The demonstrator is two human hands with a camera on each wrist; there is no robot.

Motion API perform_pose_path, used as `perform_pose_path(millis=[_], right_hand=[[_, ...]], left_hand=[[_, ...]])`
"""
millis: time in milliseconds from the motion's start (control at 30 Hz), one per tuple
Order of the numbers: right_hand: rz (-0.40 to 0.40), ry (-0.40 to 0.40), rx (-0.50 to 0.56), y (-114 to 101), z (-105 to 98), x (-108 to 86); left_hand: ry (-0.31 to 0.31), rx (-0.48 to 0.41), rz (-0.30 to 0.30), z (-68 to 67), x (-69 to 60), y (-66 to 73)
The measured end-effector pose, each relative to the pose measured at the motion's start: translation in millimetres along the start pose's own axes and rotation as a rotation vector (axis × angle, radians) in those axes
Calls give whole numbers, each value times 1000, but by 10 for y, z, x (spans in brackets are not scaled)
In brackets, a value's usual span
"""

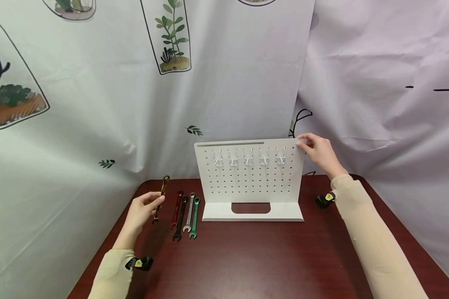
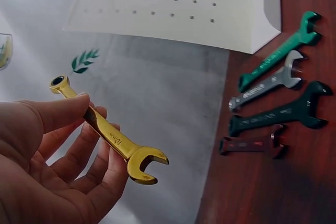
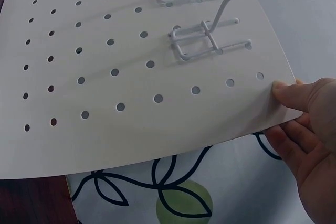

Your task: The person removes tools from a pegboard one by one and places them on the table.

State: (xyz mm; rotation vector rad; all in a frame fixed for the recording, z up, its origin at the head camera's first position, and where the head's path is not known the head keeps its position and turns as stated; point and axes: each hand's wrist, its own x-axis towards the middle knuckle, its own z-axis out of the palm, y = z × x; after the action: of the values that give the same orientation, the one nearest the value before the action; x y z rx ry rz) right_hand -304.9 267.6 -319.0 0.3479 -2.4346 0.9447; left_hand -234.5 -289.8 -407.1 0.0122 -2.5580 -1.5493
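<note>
My left hand (image 1: pixel 144 209) pinches a gold combination wrench (image 2: pixel 113 135) by its shank, held above the table's left side. "10mm" is stamped on it; its open end points away from the palm in the left wrist view. At the upper right corner of a white pegboard stand (image 1: pixel 252 182), my right hand (image 1: pixel 319 151) grips the board's edge, thumb on the front face and fingers behind. Several white wire hooks (image 1: pixel 248 160) sit in a row on the board with nothing hanging on them.
Left of the pegboard lie a red wrench (image 1: pixel 176 209), a black wrench (image 1: pixel 181 220), a silver wrench (image 1: pixel 189 212) and a green wrench (image 1: pixel 195 218), side by side on the dark red table (image 1: pixel 254 261). A printed curtain (image 1: pixel 243 91) hangs behind.
</note>
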Motion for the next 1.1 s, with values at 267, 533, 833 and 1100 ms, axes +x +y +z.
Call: perform_pose_path(millis=[267,533,833,1100], right_hand=[[21,1,1,7,17,-8],[9,0,2,0,15,-10],[21,-2,5,10,19,11],[31,-7,12,25,31,9]], left_hand=[[-25,14,-42,98,47,-196],[-48,57,-113,139,52,-344],[-73,83,-170,152,68,-469],[-85,92,-199,173,73,-567]])
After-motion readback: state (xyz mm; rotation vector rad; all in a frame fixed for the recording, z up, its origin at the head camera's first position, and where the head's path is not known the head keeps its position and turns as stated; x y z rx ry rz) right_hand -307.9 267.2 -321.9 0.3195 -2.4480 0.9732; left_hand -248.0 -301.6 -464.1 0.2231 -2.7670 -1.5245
